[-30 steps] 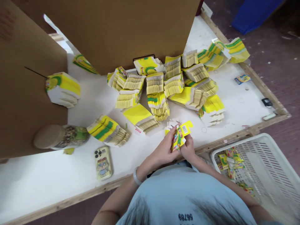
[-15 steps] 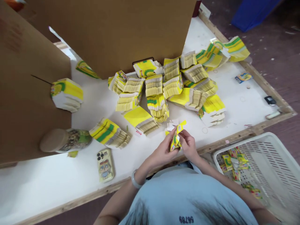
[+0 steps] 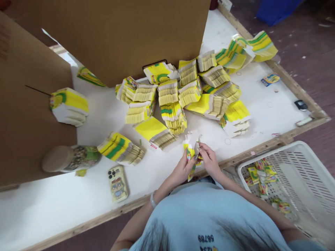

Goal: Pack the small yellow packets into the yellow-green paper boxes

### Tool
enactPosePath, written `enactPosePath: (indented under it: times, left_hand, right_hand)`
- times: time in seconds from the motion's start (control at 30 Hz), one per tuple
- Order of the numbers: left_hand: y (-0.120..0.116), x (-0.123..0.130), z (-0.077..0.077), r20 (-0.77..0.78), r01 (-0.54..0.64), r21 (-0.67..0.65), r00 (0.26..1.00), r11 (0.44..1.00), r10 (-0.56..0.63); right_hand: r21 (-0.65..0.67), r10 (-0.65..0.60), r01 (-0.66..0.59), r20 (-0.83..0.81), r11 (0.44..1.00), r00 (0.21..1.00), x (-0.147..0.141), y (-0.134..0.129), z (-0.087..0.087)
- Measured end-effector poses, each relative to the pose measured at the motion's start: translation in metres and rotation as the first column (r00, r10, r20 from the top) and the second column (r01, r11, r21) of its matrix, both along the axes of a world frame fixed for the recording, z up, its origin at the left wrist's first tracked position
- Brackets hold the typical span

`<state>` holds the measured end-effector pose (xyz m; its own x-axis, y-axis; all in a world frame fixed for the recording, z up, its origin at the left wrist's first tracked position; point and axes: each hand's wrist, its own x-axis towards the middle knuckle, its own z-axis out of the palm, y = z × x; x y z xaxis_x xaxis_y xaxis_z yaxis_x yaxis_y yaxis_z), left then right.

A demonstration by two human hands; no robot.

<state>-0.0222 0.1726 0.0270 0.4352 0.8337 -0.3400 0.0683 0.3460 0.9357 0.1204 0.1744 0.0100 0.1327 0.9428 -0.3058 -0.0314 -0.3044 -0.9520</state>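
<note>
Close to the table's front edge, my left hand (image 3: 183,166) is closed round a small yellow carton (image 3: 190,152), which has white flaps showing. My right hand (image 3: 208,158) pinches a pale flap on the carton's right side. Just beyond my hands lie white and yellow carton pieces (image 3: 193,136) on the table. Bundles of flat yellow-green cartons spread out behind, the nearest one (image 3: 155,131) up and to the left of my hands.
A phone (image 3: 117,184) and a lidded jar (image 3: 86,157) lie on the left of the white table (image 3: 47,205). Tall cardboard (image 3: 125,35) stands behind. At the right are a white basket (image 3: 309,174) holding small cartons, a small blue-yellow box (image 3: 270,79) and a black object (image 3: 301,105).
The carton in my left hand has turned, with its white flaps now showing and a yellow part pointing down. My right hand has moved slightly left onto a flap. The whole view has shifted a little.
</note>
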Motion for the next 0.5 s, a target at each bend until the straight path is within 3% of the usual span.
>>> enactPosePath:
  times: [0.1, 0.23, 0.4, 0.5]
  left_hand:
    - [0.001, -0.001, -0.003, 0.115, -0.066, -0.079, 0.991, 0.995, 0.075]
    - [0.002, -0.002, -0.005, 0.151, -0.1, -0.176, 0.98, 0.979, 0.127]
    - [-0.006, -0.001, -0.005, 0.071, -0.247, -0.086, 0.965, 0.965, 0.254]
    - [-0.015, -0.003, -0.004, 0.019, -0.232, -0.065, 0.972, 0.971, 0.234]
  right_hand:
    - [0.015, -0.016, 0.015, 0.033, 1.0, 0.999, 0.001, -0.002, -0.001]
    - [0.007, 0.054, -0.053, -0.078, 0.999, 0.995, 0.001, -0.005, -0.001]
    - [0.076, -0.084, 0.09, -0.082, 0.993, 0.993, -0.002, -0.013, -0.001]
    - [0.147, -0.077, 0.073, 0.022, 0.986, 0.997, 0.002, -0.02, -0.005]
